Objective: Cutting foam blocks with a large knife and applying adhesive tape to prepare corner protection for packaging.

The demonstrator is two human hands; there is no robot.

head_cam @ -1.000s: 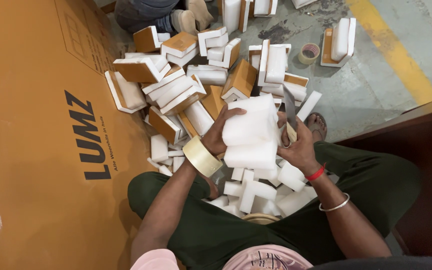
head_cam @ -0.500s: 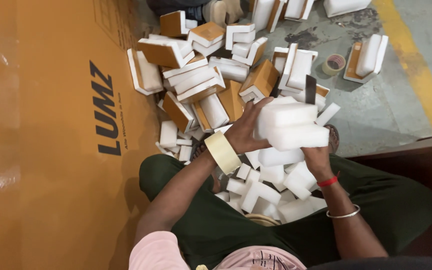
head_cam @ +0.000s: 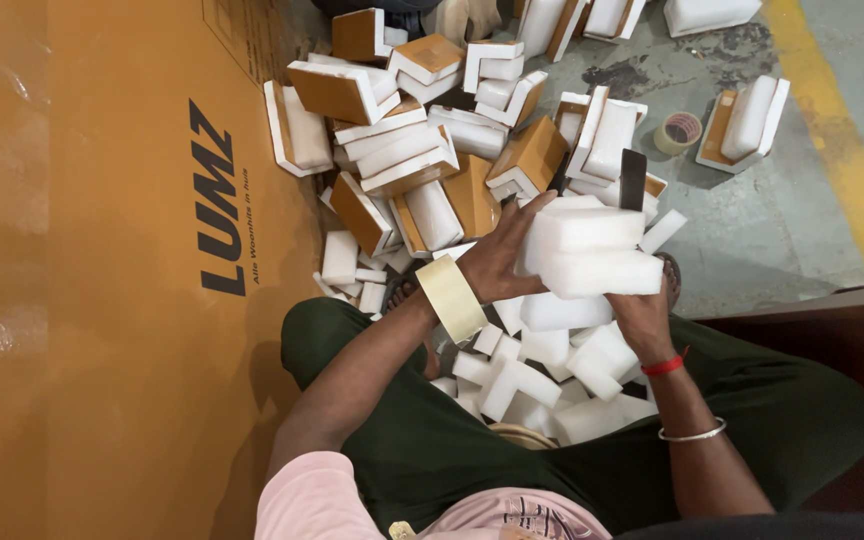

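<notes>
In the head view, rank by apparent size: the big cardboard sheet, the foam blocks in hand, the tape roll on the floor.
1. Cardboard sheet, largest by far.
2. Foam blocks, held by both hands and nearer the camera.
3. Tape roll on the floor, smallest, but also farthest away.

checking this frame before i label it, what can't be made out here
Head view only:
- Right hand: palm and fingers hidden behind the stacked white foam blocks it holds.
- Left hand: fingertips covered by the same blocks.
- Dark strip above the blocks: too little shows to tell what it is.
- Person at the top edge: cut off by the frame.
- Roll on the left wrist: its far side is hidden by the arm.
</notes>
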